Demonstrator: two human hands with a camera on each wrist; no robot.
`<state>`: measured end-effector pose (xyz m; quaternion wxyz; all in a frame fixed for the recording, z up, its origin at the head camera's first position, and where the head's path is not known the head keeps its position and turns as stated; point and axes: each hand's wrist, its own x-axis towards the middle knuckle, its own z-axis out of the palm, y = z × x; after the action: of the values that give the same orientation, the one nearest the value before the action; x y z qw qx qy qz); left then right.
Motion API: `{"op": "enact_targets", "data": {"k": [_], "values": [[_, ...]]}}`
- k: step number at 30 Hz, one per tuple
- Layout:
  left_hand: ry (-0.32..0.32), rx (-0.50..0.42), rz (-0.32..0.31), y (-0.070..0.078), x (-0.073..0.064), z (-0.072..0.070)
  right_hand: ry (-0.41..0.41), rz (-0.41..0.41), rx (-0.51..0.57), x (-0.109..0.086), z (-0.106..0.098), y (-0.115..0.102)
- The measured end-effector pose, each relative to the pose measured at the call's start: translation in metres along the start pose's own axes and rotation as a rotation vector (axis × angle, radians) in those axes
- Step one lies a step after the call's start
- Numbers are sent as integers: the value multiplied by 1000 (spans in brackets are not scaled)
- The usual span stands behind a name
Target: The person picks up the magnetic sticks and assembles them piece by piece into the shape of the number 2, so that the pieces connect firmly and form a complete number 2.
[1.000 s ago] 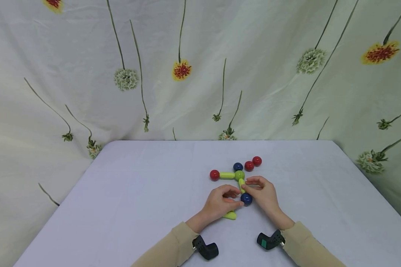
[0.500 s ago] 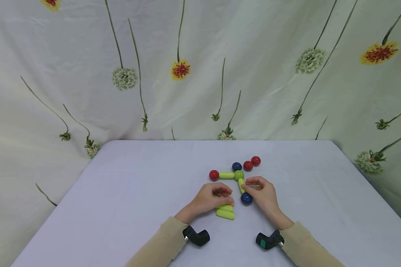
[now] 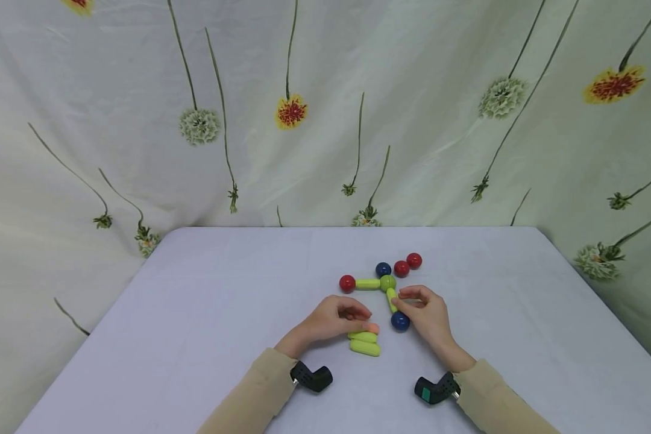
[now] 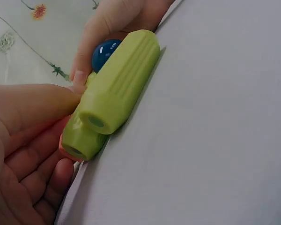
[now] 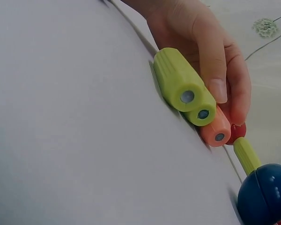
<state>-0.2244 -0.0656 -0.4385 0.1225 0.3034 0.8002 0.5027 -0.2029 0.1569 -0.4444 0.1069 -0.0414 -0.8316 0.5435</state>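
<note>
My right hand (image 3: 427, 314) pinches a yellow-green magnetic stick (image 3: 392, 299) between thumb and fingertips. That stick joins a blue ball (image 3: 400, 321) at its near end to a green ball (image 3: 387, 283) at its far end. From the green ball another yellow-green stick (image 3: 367, 284) runs left to a red ball (image 3: 347, 283). My left hand (image 3: 328, 318) holds an orange stick (image 5: 218, 129) low over the table, thumb on one side and fingers beyond it. Two loose yellow-green sticks (image 4: 122, 82) lie against it on the near side, partly under the left hand in the head view.
Behind the green ball sits a second blue ball (image 3: 383, 269), with two loose red balls (image 3: 401, 268) to its right. A white cloth covers the table (image 3: 222, 283). A flowered curtain (image 3: 325, 150) hangs behind it.
My left hand has moved left and away from the near blue ball to the loose sticks, uncovering them. My right hand keeps its hold on the joined stick.
</note>
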Motion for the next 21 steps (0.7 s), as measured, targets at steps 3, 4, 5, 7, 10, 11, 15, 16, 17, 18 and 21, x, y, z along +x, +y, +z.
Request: {"op": "enact_targets", "data": {"k": [3, 4, 5, 7, 10, 11, 15, 16, 17, 18, 21], "values": [[8, 9, -16, 2, 0, 2, 3, 0, -7, 0, 1, 1], [12, 10, -20, 3, 0, 2, 5, -2, -10, 0, 1, 1], [15, 9, -21, 3, 0, 3, 7, -5, -12, 0, 1, 1], [18, 6, -17, 4, -1, 4, 11, -11, -17, 0, 1, 1], [18, 4, -3, 4, -1, 5, 18, -19, -19, 0, 2, 1], [18, 7, 1, 4, -1, 5, 19, -20, -20, 0, 2, 1], [26, 16, 1, 3, -1, 6, 28, -25, -16, 0, 2, 1], [30, 21, -5, 3, -1, 6, 30, -22, -14, 0, 1, 0], [34, 25, -11, 3, -1, 6, 31, -22, -9, 0, 1, 0], [39, 27, -16, 3, -1, 7, 32, -23, -6, 0, 1, 0], [54, 37, -24, 3, -1, 7, 26, -14, 2, 1, 1, -1]]}}
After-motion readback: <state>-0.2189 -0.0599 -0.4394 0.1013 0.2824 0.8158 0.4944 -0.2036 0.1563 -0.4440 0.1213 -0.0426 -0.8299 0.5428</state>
